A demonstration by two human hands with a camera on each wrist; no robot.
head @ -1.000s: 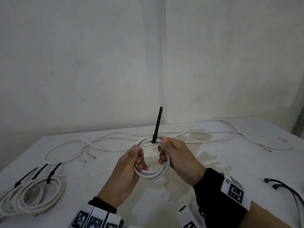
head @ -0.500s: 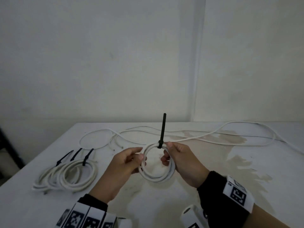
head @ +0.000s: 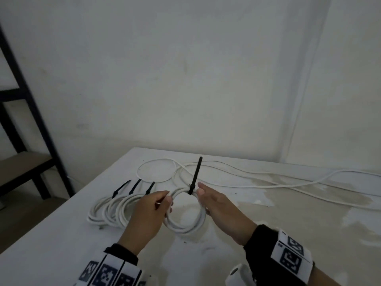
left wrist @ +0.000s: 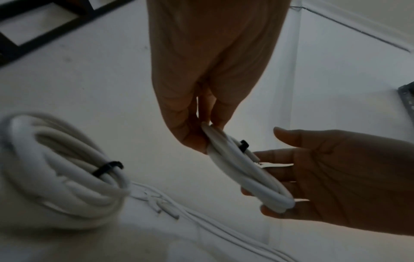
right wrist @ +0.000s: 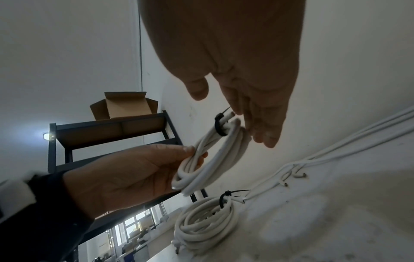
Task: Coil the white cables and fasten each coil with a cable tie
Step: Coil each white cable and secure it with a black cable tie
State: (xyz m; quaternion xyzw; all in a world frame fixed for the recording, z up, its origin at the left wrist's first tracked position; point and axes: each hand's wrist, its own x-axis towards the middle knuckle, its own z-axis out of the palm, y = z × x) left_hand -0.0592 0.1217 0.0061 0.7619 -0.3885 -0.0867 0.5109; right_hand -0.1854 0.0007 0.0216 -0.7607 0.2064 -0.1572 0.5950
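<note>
A small white cable coil (head: 185, 225) hangs just above the table, bound at its top by a black cable tie (head: 195, 175) whose tail points up. My left hand (head: 167, 201) pinches the coil's left side between thumb and fingers, seen closely in the left wrist view as left hand (left wrist: 205, 134) on coil (left wrist: 246, 174). My right hand (head: 201, 190) is beside the coil's right side with fingers straight, touching it loosely near the tie. In the right wrist view the right hand (right wrist: 257, 127) stretches past the tie (right wrist: 218, 128).
Three tied white coils (head: 111, 209) with black ties lie on the table just left of my hands. Loose white cables (head: 268, 179) run along the table's back. The table's left edge (head: 68, 205) is near; a dark metal shelf (head: 35, 112) stands beyond it.
The view has swung left and both hands carried the coil left toward the tied coils. My right hand has let go of the coil near the tie and straightened its fingers.
</note>
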